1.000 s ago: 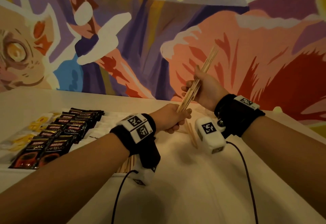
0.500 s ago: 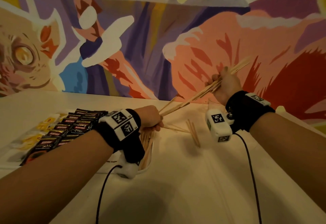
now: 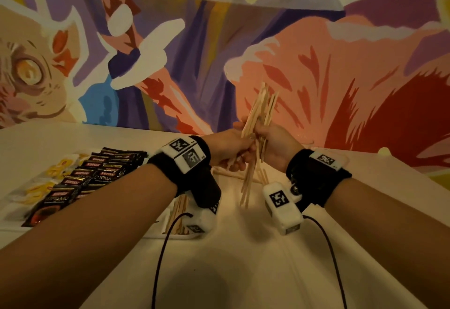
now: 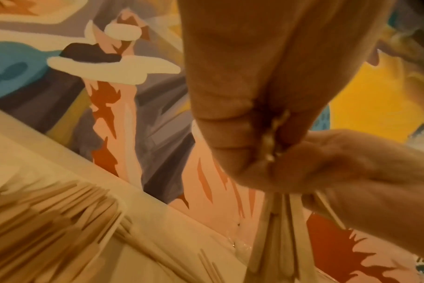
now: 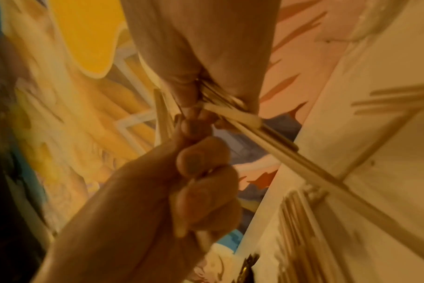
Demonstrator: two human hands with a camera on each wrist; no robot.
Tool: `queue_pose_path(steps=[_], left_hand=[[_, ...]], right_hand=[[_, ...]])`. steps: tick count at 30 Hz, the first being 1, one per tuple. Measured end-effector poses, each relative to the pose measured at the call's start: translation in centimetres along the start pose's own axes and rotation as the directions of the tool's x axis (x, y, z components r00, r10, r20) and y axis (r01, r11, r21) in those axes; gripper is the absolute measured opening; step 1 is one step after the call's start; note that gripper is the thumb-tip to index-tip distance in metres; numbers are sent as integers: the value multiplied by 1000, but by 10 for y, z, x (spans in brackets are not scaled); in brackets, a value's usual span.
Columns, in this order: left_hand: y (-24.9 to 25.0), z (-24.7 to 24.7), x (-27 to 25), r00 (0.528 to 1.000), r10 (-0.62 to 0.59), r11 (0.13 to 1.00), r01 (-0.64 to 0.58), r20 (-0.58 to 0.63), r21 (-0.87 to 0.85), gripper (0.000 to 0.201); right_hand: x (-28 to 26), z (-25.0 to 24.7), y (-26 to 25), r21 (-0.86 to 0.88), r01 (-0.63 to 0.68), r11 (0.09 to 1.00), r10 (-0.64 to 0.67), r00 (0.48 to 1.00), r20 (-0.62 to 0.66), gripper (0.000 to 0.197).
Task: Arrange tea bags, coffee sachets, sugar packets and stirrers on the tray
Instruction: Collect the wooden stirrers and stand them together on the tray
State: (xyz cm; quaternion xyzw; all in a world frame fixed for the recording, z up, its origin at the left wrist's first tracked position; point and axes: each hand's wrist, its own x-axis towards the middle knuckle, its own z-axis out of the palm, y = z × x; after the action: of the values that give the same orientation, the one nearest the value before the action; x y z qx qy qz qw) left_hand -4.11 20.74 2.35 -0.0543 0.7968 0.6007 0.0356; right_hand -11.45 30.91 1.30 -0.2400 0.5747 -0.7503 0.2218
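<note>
Stirrer bundle (image 3: 255, 138) — upright, in left hand (image 3: 229, 150) and right hand (image 3: 275, 145).

Both hands meet above the middle of the worktop (image 3: 243, 272), the left hand (image 3: 229, 149) and right hand (image 3: 275, 146) gripping one bundle of stirrers (image 3: 258, 123) that stands nearly upright between them. Below them a few loose stirrers (image 3: 226, 174) lie on the surface. To the left the tray (image 3: 155, 234) blocks the way, filled with coffee sachets (image 3: 80, 182), yellow packets (image 3: 39, 189) and a row of stirrers. The near worktop is bare; the painted wall (image 3: 219, 41) closes the far side
</note>
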Motion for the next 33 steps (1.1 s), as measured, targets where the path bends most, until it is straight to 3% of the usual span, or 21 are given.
queue_pose_path(steps=[2, 5, 8, 11, 13, 15, 18, 20, 23, 25, 28, 30, 33], left_hand=[[3, -2, 0, 991, -64, 993, 76, 120, -96, 36], [7, -9, -2, 965, -104, 970, 152, 240, -191, 36], [4, -3, 0, 974, -149, 987, 157, 172, -37, 36], [0, 8, 6, 970, -220, 973, 210, 104, 97, 50], [-4, 11, 9, 949, -293, 935, 260, 115, 240, 62], [-8, 9, 11, 952, -306, 853, 261, 28, 453, 67], [-13, -1, 11, 971, -237, 765, 211, -38, 608, 70], [-14, -10, 14, 986, -167, 822, 129, 19, 554, 83], [-7, -20, 19, 994, 111, 959, -100, -25, 266, 112], [2, -24, 25, 956, 262, 962, -248, -132, 115, 100], [16, -22, 32, 898, 398, 917, -386, -189, 95, 64], [21, -20, 33, 877, 422, 906, -418, -228, 69, 76], [21, -13, 30, 846, 477, 873, -487, -237, 17, 68]], right_hand=[[-5, 1, -1, 142, -26, 990, 21, 999, 38, 26], [-7, -2, 1, 145, -22, 989, 12, 998, 67, 29], [-6, -3, 3, 94, 5, 996, -10, 998, 54, 22], [-7, -2, 3, 45, 36, 998, -38, 998, 52, 21], [-8, -2, 3, 29, 70, 997, -71, 996, 49, 23], [-9, -4, 1, -17, 109, 994, -109, 994, 22, 23], [-10, -4, -1, -85, 168, 982, -169, 986, -3, 20], [-11, 0, 2, -119, 200, 972, -202, 979, -2, 17], [-9, 5, 11, -152, 235, 960, -239, 971, -10, 14], [-7, 7, 16, -187, 253, 949, -253, 967, 25, 16], [-4, 9, 19, -246, 245, 938, -237, 969, 65, 20], [-2, 10, 24, -299, 240, 924, -224, 971, 89, 18], [3, 6, 41, -419, 183, 890, -155, 983, 100, 18]])
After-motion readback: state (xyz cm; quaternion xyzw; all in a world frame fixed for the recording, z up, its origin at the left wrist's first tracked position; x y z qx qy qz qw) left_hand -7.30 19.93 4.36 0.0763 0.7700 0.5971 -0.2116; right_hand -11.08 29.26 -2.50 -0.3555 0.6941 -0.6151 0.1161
